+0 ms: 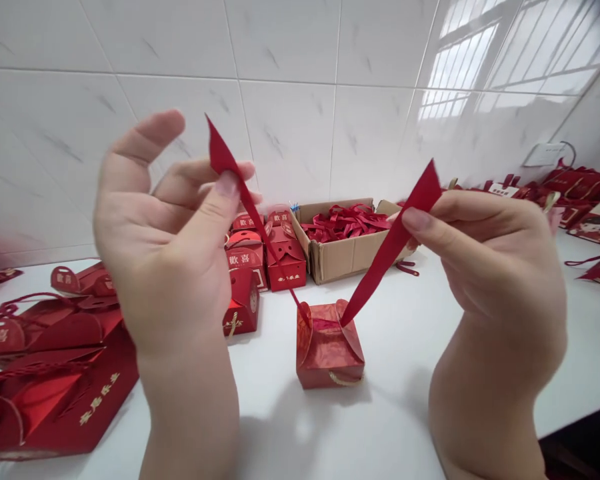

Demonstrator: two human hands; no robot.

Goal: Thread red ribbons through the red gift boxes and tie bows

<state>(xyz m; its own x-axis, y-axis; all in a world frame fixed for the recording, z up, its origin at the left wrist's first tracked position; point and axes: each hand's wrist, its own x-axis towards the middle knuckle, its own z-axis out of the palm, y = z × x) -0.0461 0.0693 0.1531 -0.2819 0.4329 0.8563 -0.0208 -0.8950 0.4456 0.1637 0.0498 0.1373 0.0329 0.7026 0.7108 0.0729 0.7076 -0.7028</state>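
A small red gift box point(330, 363) with curved top flaps and a gold cord on its front stands on the white table. A red ribbon point(380, 267) runs through its top, and both ends rise in a V. Between thumb and fingers, my left hand point(175, 233) pinches one ribbon end, its index finger raised apart. The other end is pinched by my right hand point(500, 253), at a higher point right of the box. Both ribbon tips are cut at a slant and stick up past the fingers.
Behind, a cardboard box point(350, 257) holds many red ribbons. Several red gift boxes point(286, 263) stand beside it. Larger red bags point(75, 400) lie at the left. More red packages point(575, 187) sit far right, along the tiled wall point(290, 47).
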